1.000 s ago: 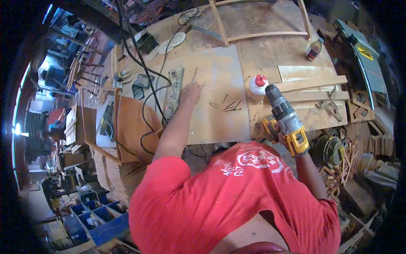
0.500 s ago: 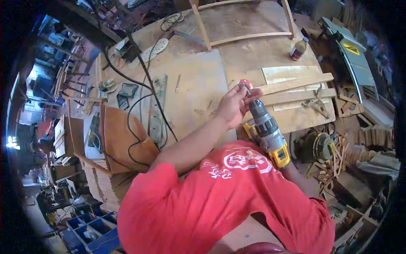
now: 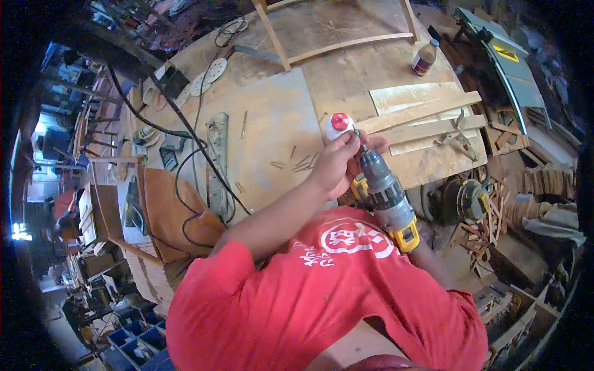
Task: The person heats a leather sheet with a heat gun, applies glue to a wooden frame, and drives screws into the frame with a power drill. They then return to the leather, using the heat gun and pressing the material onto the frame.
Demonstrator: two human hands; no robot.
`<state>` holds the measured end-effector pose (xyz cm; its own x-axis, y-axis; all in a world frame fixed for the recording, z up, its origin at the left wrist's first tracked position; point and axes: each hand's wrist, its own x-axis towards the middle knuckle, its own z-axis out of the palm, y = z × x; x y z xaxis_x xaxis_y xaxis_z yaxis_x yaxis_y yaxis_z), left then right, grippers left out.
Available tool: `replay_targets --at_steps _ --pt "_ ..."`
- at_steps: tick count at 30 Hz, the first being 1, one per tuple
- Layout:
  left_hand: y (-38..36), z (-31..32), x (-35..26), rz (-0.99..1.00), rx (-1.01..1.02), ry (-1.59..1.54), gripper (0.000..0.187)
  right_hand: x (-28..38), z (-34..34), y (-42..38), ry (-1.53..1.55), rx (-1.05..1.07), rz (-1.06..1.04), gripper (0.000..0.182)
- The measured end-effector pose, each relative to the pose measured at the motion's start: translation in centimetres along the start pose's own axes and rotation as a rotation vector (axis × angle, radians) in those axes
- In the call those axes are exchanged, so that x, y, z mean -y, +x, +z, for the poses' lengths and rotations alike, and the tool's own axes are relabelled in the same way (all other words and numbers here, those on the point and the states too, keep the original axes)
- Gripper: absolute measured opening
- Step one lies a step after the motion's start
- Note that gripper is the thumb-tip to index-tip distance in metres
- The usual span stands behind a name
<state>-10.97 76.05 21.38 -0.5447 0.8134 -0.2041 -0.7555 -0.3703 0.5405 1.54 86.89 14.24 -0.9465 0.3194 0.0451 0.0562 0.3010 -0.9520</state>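
My left hand (image 3: 337, 162) is closed just ahead of the drill's chuck, thumb and fingers pinched round a thin metal bit (image 3: 357, 132). A yellow and black cordless drill (image 3: 388, 196) is held in front of my red shirt, its nose pointing up toward those fingers. My right hand is mostly hidden behind the drill body; its wrist (image 3: 427, 258) comes in from the lower right, and it grips the drill from below. Just beyond my left fingertips stands a white bottle with a red cap (image 3: 340, 122).
Wooden strips (image 3: 427, 111) lie right of my hands, near a dark-liquid bottle (image 3: 424, 58). Several screws or small bits (image 3: 303, 162) are scattered on the worktable (image 3: 272, 105). Left are a power strip (image 3: 217, 148) and black cables (image 3: 192, 132). A wooden frame (image 3: 352, 48) rests at the back.
The view has shifted slightly. My left hand has drawn down toward the chuck, uncovering more of the red-capped bottle. The drill has stayed close to my shirt.
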Motion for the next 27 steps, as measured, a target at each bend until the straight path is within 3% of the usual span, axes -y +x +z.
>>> replay_targets --at_steps 8,11,17,20,23,27 --pt "-1.3 0.2 0.7 -0.021 0.031 -0.113 0.014 0.2 0.5 -0.8 0.004 -0.016 0.033 0.022" --pt "-1.2 0.2 0.8 0.026 0.042 0.022 0.014 0.2 0.5 -0.8 0.010 -0.019 0.039 0.022" --pt "-1.2 0.2 1.2 -0.016 0.061 -0.045 0.023 0.1 0.7 -0.6 0.017 -0.024 0.037 0.023" --pt "-1.0 1.0 2.0 0.130 0.129 0.075 0.030 0.1 0.7 -0.5 0.020 -0.028 0.029 0.023" --pt "-1.0 1.9 2.0 0.217 0.010 0.313 0.033 0.2 0.7 -0.4 0.020 -0.032 0.021 0.023" --pt "-0.8 1.6 2.3 0.183 0.075 0.083 0.031 0.4 0.8 -0.3 0.021 -0.033 0.018 0.024"
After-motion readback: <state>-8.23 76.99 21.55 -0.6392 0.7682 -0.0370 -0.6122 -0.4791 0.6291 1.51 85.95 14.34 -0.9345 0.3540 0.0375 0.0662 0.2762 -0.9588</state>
